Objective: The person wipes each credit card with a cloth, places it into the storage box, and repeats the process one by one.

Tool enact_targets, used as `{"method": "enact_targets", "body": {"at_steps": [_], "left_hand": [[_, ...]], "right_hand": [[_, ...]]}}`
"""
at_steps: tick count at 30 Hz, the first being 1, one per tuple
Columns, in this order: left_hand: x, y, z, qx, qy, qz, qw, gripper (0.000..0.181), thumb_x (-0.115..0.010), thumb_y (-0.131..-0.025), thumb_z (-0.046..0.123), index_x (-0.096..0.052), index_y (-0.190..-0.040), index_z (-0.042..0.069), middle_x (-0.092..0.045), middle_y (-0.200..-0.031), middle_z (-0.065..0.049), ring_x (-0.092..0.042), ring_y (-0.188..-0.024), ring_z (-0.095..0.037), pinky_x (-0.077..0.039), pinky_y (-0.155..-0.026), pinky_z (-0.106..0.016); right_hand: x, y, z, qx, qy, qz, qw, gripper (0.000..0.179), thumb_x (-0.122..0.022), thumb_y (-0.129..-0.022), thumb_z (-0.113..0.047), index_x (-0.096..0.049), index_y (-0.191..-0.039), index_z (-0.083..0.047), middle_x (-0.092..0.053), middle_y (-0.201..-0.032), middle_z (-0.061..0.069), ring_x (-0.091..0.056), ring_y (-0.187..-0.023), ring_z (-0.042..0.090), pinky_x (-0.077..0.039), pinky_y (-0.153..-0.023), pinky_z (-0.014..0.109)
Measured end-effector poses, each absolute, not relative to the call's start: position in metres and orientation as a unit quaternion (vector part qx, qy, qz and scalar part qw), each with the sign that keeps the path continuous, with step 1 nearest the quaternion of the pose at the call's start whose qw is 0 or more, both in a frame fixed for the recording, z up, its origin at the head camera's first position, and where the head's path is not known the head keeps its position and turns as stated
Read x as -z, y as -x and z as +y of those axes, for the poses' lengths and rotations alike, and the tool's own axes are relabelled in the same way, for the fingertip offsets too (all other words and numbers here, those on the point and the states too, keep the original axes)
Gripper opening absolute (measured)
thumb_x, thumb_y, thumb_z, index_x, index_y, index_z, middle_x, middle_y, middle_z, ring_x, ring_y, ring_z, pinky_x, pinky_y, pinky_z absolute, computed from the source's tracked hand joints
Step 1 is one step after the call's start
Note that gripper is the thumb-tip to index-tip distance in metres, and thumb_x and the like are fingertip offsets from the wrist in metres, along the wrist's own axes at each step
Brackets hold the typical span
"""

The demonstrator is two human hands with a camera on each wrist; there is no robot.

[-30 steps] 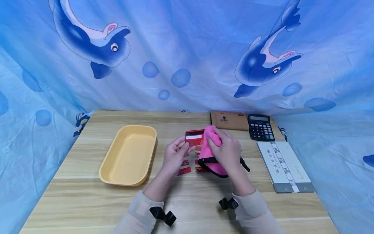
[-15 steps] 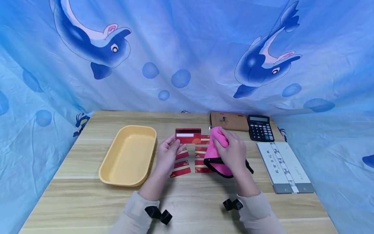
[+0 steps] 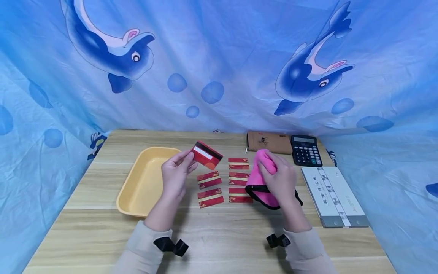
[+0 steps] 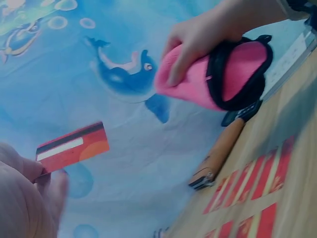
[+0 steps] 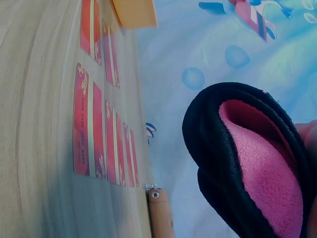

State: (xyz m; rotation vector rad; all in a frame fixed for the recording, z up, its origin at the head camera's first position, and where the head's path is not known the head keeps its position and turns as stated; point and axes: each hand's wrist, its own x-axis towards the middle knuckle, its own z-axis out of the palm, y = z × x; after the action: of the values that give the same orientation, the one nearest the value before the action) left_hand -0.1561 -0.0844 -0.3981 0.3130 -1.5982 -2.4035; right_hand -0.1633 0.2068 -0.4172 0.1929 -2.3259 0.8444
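Note:
My left hand [image 3: 175, 173] pinches a red bank card [image 3: 207, 155] by its left end, above the table beside the yellow tray. The card's back, with a dark stripe and a white strip, faces up, tilted down to the right. My right hand [image 3: 281, 176] grips a folded pink cloth [image 3: 260, 173] with black edging; in the right wrist view the folds of the pink cloth [image 5: 267, 168] fill the lower right. Between the hands several red and cream cards lie in two columns, among them a left card [image 3: 210, 198] and a right card [image 3: 238, 163].
A yellow tray [image 3: 124, 190] stands at the left, partly behind my left hand. Along the back lie a brown wallet [image 3: 270, 142] and a black calculator [image 3: 305, 150]. A grey-white notebook [image 3: 332, 194] lies at the right edge. A blue dolphin curtain [image 3: 219, 57] hangs behind the table.
My left hand has carried the bank card left, away from the cloth, and turned it to a slant. My right hand has moved slightly right with the pink cloth, uncovering the cards on the table.

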Motion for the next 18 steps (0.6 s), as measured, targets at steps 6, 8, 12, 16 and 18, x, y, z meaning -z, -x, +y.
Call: {"method": "enact_targets", "body": {"at_steps": [6, 8, 12, 16, 18], "left_hand": [[0.392, 0.164, -0.111, 0.824, -0.129, -0.53, 0.153, 0.01, -0.074, -0.092, 0.004, -0.075, -0.102, 0.002, -0.076, -0.081, -0.001, -0.072, -0.069, -0.012, -0.062, -0.068, -0.026], [0.391, 0.169, -0.123, 0.832, -0.128, -0.516, 0.159, 0.006, -0.073, -0.092, 0.0, -0.075, -0.094, 0.005, -0.076, -0.079, -0.003, -0.072, -0.066, -0.012, -0.062, -0.068, -0.026], [0.391, 0.18, -0.152, 0.843, -0.136, -0.497, 0.156, 0.011, -0.072, -0.09, -0.005, -0.076, -0.089, 0.006, -0.075, -0.078, -0.006, -0.072, -0.064, -0.014, -0.062, -0.069, -0.025], [0.395, 0.188, -0.179, 0.848, -0.138, -0.494, 0.137, 0.009, -0.073, -0.089, -0.007, -0.074, -0.089, 0.002, -0.073, -0.079, -0.008, -0.073, -0.065, -0.015, -0.062, -0.069, -0.025], [0.399, 0.191, -0.19, 0.85, -0.133, -0.495, 0.121, 0.009, -0.072, -0.089, -0.007, -0.074, -0.09, 0.002, -0.073, -0.081, -0.008, -0.073, -0.067, -0.016, -0.062, -0.071, -0.025]], "right_hand": [[0.419, 0.164, 0.212, -0.323, -0.067, -0.885, 0.327, 0.048, -0.084, -0.085, -0.026, -0.071, -0.128, -0.008, -0.072, -0.118, 0.015, -0.068, -0.108, 0.034, -0.057, -0.086, 0.051], [0.42, 0.164, 0.215, -0.326, -0.067, -0.883, 0.33, 0.048, -0.083, -0.085, -0.025, -0.071, -0.128, -0.007, -0.072, -0.119, 0.016, -0.068, -0.108, 0.035, -0.057, -0.085, 0.051], [0.422, 0.165, 0.221, -0.331, -0.067, -0.881, 0.332, 0.048, -0.084, -0.085, -0.024, -0.07, -0.128, -0.006, -0.072, -0.118, 0.016, -0.069, -0.106, 0.034, -0.057, -0.083, 0.05], [0.423, 0.164, 0.226, -0.339, -0.064, -0.879, 0.33, 0.048, -0.084, -0.084, -0.023, -0.071, -0.127, -0.006, -0.072, -0.118, 0.017, -0.068, -0.106, 0.035, -0.056, -0.085, 0.051], [0.424, 0.164, 0.228, -0.342, -0.063, -0.878, 0.328, 0.047, -0.084, -0.084, -0.022, -0.071, -0.127, -0.006, -0.072, -0.118, 0.017, -0.068, -0.108, 0.036, -0.056, -0.088, 0.052]]}}
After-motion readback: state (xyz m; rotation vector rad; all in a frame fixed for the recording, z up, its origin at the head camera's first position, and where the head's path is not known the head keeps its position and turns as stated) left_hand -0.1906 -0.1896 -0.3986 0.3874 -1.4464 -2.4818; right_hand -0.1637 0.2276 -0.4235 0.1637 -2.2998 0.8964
